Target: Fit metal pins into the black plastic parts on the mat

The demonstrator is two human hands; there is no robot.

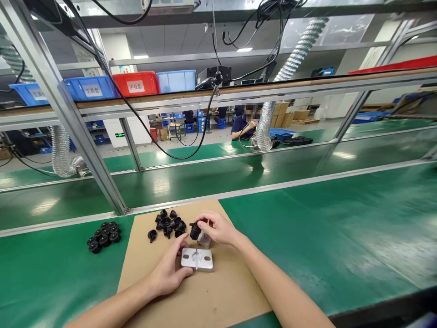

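Note:
My left hand (169,271) rests on a sheet of brown cardboard (218,296) and steadies a small metal fixture plate (197,259) by its left edge; a thin pin stands up from the plate's middle. My right hand (218,228) hovers just behind the plate, pinching a small black plastic part (195,231) between thumb and fingers. A loose pile of several similar black parts (169,224) lies on the cardboard, just left of that hand. One single black part (152,235) sits apart from the pile.
A second cluster of black parts (104,237) lies on the green bench mat (341,228), left of the cardboard. A slanted aluminium frame post (68,114) rises at the left. Blue and red bins (136,83) sit on the overhead shelf. A person (244,125) sits far behind.

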